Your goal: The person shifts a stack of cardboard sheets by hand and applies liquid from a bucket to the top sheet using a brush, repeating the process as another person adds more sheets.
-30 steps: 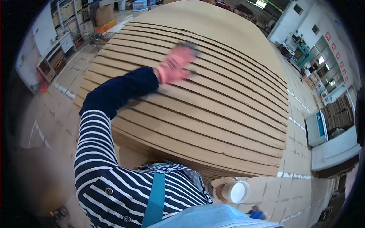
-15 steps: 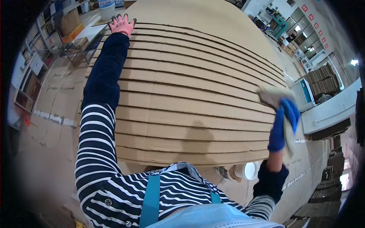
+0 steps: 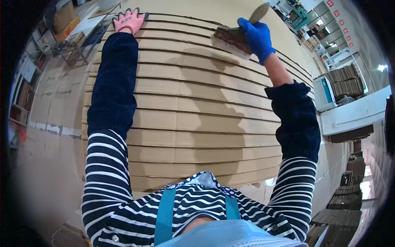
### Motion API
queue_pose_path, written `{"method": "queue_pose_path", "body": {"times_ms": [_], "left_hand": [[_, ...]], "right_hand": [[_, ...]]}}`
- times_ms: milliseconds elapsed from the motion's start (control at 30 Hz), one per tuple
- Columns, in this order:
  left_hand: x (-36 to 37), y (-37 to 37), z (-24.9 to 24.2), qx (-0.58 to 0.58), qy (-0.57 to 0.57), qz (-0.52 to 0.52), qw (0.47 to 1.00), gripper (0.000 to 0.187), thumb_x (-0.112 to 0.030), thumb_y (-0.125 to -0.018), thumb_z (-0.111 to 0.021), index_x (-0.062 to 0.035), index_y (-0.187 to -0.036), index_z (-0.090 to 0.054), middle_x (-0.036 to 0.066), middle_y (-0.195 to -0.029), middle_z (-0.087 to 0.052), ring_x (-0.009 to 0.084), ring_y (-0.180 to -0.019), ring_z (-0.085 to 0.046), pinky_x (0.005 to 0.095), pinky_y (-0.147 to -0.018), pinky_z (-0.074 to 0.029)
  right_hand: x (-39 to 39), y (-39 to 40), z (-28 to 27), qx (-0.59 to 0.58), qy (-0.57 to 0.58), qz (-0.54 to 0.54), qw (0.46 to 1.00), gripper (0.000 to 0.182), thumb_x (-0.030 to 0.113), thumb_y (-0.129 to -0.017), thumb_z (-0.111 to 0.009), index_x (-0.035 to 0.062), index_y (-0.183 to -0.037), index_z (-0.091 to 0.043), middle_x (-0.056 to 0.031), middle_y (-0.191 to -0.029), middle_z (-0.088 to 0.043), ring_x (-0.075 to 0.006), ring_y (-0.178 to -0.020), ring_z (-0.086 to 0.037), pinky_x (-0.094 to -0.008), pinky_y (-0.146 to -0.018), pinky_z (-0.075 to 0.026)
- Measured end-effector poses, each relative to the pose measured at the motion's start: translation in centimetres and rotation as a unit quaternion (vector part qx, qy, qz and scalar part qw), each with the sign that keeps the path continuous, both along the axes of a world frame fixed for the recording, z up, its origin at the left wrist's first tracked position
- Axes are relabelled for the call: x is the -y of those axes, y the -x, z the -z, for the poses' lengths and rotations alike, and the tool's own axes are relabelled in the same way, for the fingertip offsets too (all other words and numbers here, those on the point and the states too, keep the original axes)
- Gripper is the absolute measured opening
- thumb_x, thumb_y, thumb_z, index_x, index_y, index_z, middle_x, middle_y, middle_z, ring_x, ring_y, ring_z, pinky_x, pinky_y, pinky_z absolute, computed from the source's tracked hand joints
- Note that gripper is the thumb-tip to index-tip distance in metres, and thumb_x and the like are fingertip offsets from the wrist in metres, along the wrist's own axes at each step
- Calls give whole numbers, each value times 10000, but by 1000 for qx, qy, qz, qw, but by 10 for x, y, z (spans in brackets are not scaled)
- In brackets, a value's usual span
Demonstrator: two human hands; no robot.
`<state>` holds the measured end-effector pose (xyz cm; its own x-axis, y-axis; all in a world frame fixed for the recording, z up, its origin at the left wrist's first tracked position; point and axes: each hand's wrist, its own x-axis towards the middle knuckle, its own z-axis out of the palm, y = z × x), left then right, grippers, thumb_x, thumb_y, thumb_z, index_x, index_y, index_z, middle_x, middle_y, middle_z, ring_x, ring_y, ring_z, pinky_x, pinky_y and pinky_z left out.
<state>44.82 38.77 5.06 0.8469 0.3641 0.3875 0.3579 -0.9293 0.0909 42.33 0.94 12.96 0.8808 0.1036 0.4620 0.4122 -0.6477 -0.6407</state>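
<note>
Overlapping cardboard sheets (image 3: 197, 123) lie in front of me, their edges forming several long rows. My left hand (image 3: 129, 21), in a pink glove with dark fingertips, rests flat with fingers spread on the far left of the sheets. In a blue glove, my right hand (image 3: 258, 38) is wrapped round a wide brush (image 3: 233, 40) with a brown body and pale bristles. The brush is over the far rows, bristles facing down and left, its handle end sticking up past my fingers. Whether the bristles touch the cardboard is unclear.
A work table with a metal frame (image 3: 78, 35) stands at the far left, with shelves (image 3: 26, 88) nearer. Stacked cardboard (image 3: 346, 82) is at the right beside a low white wall (image 3: 354, 111). A person (image 3: 313, 31) is in the far right background.
My right hand has swung the brush from the right edge up and left over the far rows. My left hand stays spread on the cardboard. The view has shifted slightly.
</note>
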Motion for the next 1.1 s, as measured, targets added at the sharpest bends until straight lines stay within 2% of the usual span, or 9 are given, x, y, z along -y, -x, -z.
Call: {"method": "queue_pose_path", "body": {"times_ms": [100,133,367,567,700,800,833,900,1100], "left_hand": [[-3,-3,5,11,-12,7,1000,526,-483,-805,-268,-223,-1262,-254,52,-1306,-256,306,-1180,-253,520,-941,-167],[-3,-4,6,17,-12,6,1000,530,-486,-804,-270,-223,-1263,-250,53,-1307,-253,309,-1183,-248,518,-942,-165],[-7,-5,10,14,-8,10,1000,535,-490,-799,-276,-232,-1267,-237,61,-1311,-245,327,-1191,-227,512,-943,-166],[-1,-1,8,28,-2,11,1000,528,-483,-793,-289,-211,-1246,-291,65,-1297,-273,310,-1192,-233,498,-955,-160],[4,6,-2,10,17,3,1000,519,-477,-794,-288,-193,-1228,-324,68,-1287,-286,307,-1188,-243,494,-953,-163],[4,6,-2,11,16,0,1000,518,-456,-797,-308,-177,-1233,-318,63,-1294,-278,299,-1188,-243,477,-955,-164],[6,8,-5,-3,23,-3,1000,520,-455,-798,-310,-178,-1237,-314,62,-1297,-273,295,-1188,-241,470,-955,-165],[7,10,-7,-12,29,-7,999,519,-456,-799,-307,-182,-1240,-310,64,-1300,-267,293,-1186,-244,467,-953,-170],[7,11,-8,-8,30,-8,999,523,-464,-798,-311,-184,-1241,-308,64,-1302,-261,284,-1182,-251,458,-953,-180]], "right_hand": [[-12,-7,0,42,54,-9,998,445,384,-687,-593,-56,-752,-590,-60,-582,-550,-108,-545,-473,-270,-522,-399],[-17,-6,-2,11,70,11,997,497,461,-660,-517,-17,-764,-602,-206,-653,-575,-293,-667,-580,-354,-631,-429],[-20,9,30,-52,17,-32,998,469,429,-669,-513,-34,-689,-586,-166,-566,-554,-221,-557,-560,-326,-556,-433],[-9,133,50,-260,147,-100,949,421,382,-663,-561,-38,-663,-591,-145,-552,-547,-178,-544,-543,-307,-557,-439],[-23,65,8,-157,-137,-137,968,383,302,-662,-599,-80,-666,-572,-52,-574,-544,-100,-521,-487,-243,-514,-420],[-36,-26,-5,39,-107,-102,988,349,300,-672,-580,-49,-658,-585,-50,-524,-530,-94,-516,-482,-278,-518,-409],[-40,-46,-10,68,-53,-76,993,389,357,-676,-540,-28,-684,-594,-123,-547,-559,-180,-531,-547,-317,-555,-422],[-53,-62,-22,121,45,-4,992,398,358,-694,-580,-40,-703,-600,-41,-538,-534,-91,-531,-492,-246,-514,-401],[-79,-84,-21,149,71,15,986,437,416,-698,-525,-14,-709,-602,-138,-561,-565,-227,-573,-570,-330,-562,-422]]}}
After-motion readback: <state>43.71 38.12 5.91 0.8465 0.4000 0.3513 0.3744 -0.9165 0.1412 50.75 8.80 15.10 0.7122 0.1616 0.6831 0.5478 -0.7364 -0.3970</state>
